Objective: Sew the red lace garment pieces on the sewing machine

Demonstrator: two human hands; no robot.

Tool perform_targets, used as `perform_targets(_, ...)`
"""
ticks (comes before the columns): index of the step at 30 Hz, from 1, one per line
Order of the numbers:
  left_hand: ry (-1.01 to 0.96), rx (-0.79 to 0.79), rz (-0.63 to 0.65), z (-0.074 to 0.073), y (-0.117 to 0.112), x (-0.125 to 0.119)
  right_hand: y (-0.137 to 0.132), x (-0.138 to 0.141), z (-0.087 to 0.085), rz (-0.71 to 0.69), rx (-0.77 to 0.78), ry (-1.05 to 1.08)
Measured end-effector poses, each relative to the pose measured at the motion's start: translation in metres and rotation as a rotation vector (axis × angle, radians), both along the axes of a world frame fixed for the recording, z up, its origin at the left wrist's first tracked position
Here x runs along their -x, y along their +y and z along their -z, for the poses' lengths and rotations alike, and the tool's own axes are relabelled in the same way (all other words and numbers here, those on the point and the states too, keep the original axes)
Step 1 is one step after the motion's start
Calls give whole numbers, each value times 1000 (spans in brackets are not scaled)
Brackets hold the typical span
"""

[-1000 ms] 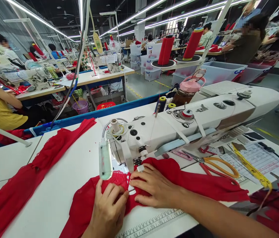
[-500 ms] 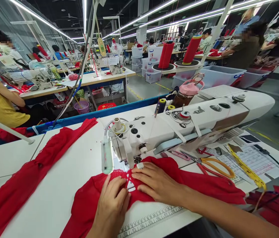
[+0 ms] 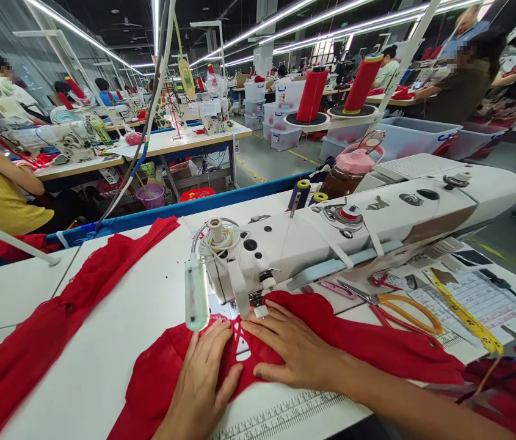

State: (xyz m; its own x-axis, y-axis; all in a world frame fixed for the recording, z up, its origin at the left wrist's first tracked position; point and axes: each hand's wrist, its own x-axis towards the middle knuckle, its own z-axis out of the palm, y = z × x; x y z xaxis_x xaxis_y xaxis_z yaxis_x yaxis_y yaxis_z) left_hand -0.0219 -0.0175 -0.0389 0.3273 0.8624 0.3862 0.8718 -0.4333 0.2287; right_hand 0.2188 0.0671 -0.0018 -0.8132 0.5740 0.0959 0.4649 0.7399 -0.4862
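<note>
Both of my hands lie on a red lace-edged garment (image 3: 157, 360) spread under the needle of a white sewing machine (image 3: 294, 244). My left hand (image 3: 207, 366) rests flat on the left part of the cloth, fingers stretched toward the presser foot and thumb apart. On the right side, my right hand (image 3: 285, 345) presses down the fabric with extended fingers, a white band on one finger close to the needle. Between the hands, crossed red straps span a gap where the white table shows. The needle point itself is hidden behind the machine head.
A strip of stacked red fabric (image 3: 88, 293) lies left. Orange-handled scissors (image 3: 413, 311), a yellow tape measure (image 3: 466, 315) and papers sit right. A printed ruler (image 3: 280, 415) runs along the front edge. Red thread cones (image 3: 312, 98) stand behind. Co-workers sit at other machines.
My left thumb has spread away from its fingers, and my left hand lies flatter. The gap between the straps shows more. The view has shifted slightly; the garment stays under the machine head.
</note>
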Motion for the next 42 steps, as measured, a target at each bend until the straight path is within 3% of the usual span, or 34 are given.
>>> perform_targets(21, 19, 189, -20, -8, -2, 5, 4, 0, 3, -8, 1, 16)
perform_targets(35, 25, 209, -11, -5, 0, 7, 4, 0, 1, -6, 67, -15)
perform_targets(42, -29, 324, 58, -22, 1, 11, 5, 1, -1, -11, 58, -34)
